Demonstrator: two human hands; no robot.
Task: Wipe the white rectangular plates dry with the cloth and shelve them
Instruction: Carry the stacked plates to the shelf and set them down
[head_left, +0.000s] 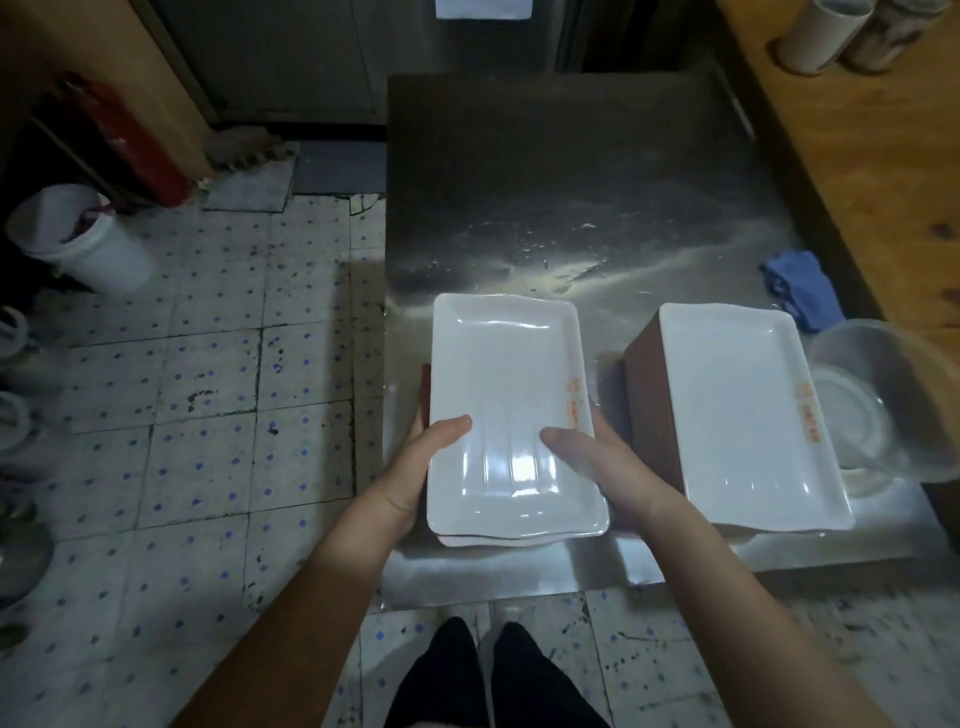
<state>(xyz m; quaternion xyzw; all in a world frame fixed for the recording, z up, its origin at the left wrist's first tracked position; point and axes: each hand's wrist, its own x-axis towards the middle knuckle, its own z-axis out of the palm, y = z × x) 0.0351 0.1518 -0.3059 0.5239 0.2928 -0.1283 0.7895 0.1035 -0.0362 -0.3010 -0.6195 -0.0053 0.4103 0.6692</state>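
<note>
Glossy white rectangular plates (509, 384), stacked, are gripped by left hand (415, 467) and right hand (597, 462) above steel table (571, 182).

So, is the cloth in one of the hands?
No, the cloth lies on the table, while the left hand and the right hand hold a plate stack.

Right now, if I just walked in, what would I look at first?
The shiny stack of white plates, gripped at its near end by the left hand and right hand over the steel table. A second stack sits just to its right, with a blue cloth crumpled beyond it.
</note>
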